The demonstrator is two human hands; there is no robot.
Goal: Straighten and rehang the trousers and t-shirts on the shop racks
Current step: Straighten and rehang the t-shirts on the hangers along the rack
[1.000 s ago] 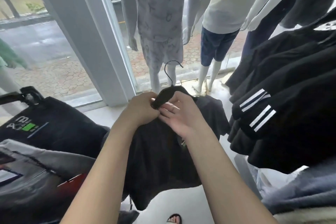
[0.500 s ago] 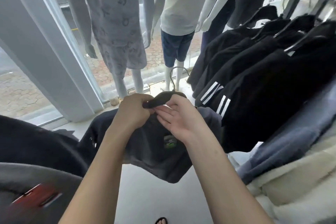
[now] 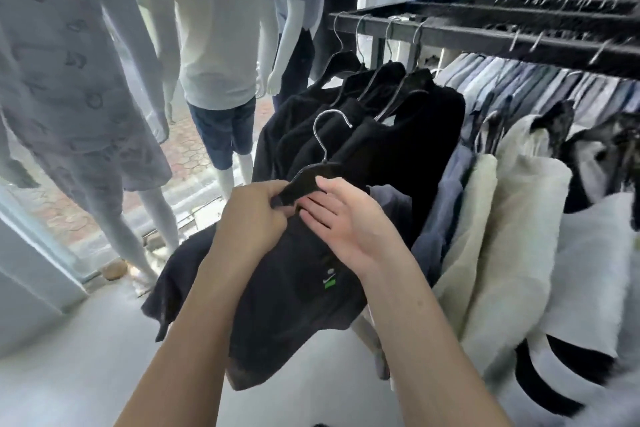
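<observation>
I judge that I am in the step of putting the dark t-shirt [image 3: 294,295] properly on its black hanger [image 3: 304,180], before it goes on the rack. My left hand [image 3: 256,222] is closed around one end of the hanger together with the cloth at the neck. My right hand [image 3: 349,225] is wide: its fingers lie nearly straight against the shirt just under the hanger, and the thumb rests on top of it. I cannot tell if this hand really pinches anything.

The t-shirt hangs down in front of both forearms, with a small green logo showing, and it is not yet on the rack. The metal hook [image 3: 325,135] stands free above my hands and points up toward the rack rail [image 3: 467,38], which is higher and to the right. Next, I think the collar must sit evenly on the hanger. Then the hook must be lifted over the rail, beside the black shirts [image 3: 381,128] hanging there.
</observation>
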